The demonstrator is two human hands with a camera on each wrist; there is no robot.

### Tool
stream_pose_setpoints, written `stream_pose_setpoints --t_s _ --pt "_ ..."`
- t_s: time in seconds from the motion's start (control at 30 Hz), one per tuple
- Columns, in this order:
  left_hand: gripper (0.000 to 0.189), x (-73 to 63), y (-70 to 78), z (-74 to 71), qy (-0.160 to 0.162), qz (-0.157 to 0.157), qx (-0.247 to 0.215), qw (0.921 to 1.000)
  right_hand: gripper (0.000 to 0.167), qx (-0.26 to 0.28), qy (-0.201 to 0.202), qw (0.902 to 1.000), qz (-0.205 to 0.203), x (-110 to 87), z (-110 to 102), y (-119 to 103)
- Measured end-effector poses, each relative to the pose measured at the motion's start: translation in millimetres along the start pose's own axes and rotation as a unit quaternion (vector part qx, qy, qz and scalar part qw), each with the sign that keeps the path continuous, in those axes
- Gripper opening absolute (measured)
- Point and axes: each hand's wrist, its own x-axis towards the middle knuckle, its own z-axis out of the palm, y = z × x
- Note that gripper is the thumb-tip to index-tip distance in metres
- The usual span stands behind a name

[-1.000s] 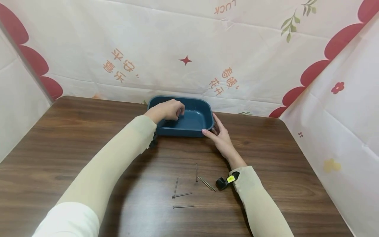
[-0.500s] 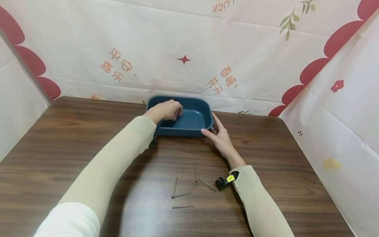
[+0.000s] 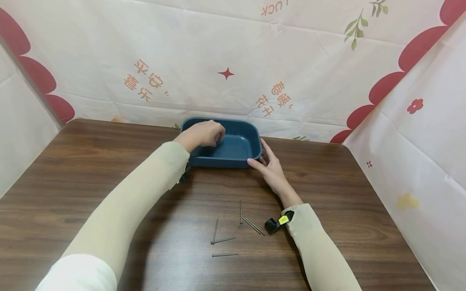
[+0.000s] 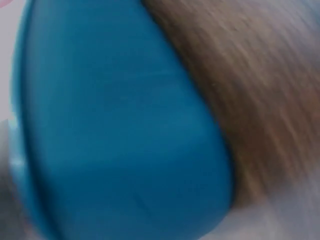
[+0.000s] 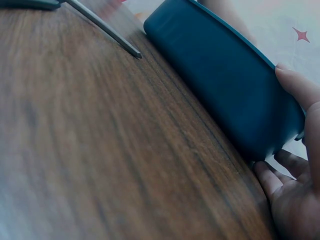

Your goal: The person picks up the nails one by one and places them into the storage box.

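Note:
A blue rectangular plastic bin (image 3: 218,161) stands at the table's far edge. My left hand (image 3: 204,133) reaches into its left half, fingers curled down, pinching a thin nail (image 3: 210,147); the fingertips are partly hidden, so I cannot tell whether it is one nail or more. My right hand (image 3: 271,167) grips the bin's right front corner, thumb on the rim and fingers round the side, as the right wrist view also shows at the blue wall (image 5: 225,80). In the left wrist view only the blurred bin wall (image 4: 125,115) appears, without the hand.
Several loose nails lie on the brown wooden table (image 3: 91,169) nearer me: one lengthwise nail (image 3: 241,212), a close pair (image 3: 254,226), two touching at an angle, and a crosswise nail (image 3: 225,254). A printed white cloth (image 3: 182,60) hangs right behind the bin.
My left hand has shifted slightly left and up inside the bin, and the thin nail now shows more clearly below its fingers. The right hand and the bin have stayed in place.

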Motion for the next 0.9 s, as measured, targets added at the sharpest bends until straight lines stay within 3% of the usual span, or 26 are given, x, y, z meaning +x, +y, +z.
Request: stream_pose_setpoints --t_s 0.2,0.5,0.7,0.9 --pt "0.027 -17.4 8.3 -18.8 0.025 0.035 0.026 0.9988 0.083 -0.001 0.004 1.0 0.009 -0.4 0.2 0.4" --pt "0.022 -61.6 27.2 -42.9 0.061 0.063 0.076 0.9933 0.082 -0.002 0.002 1.0 0.009 1.0 1.9 2.2" --pt "0.018 -93.8 44.0 -46.4 0.103 0.086 0.105 0.9853 0.082 -0.003 0.0 0.9999 0.016 0.5 1.9 2.3" --pt "0.014 -126.4 57.7 -40.2 0.119 0.085 0.102 0.984 0.083 -0.009 0.004 0.9998 0.018 2.6 1.1 2.9"
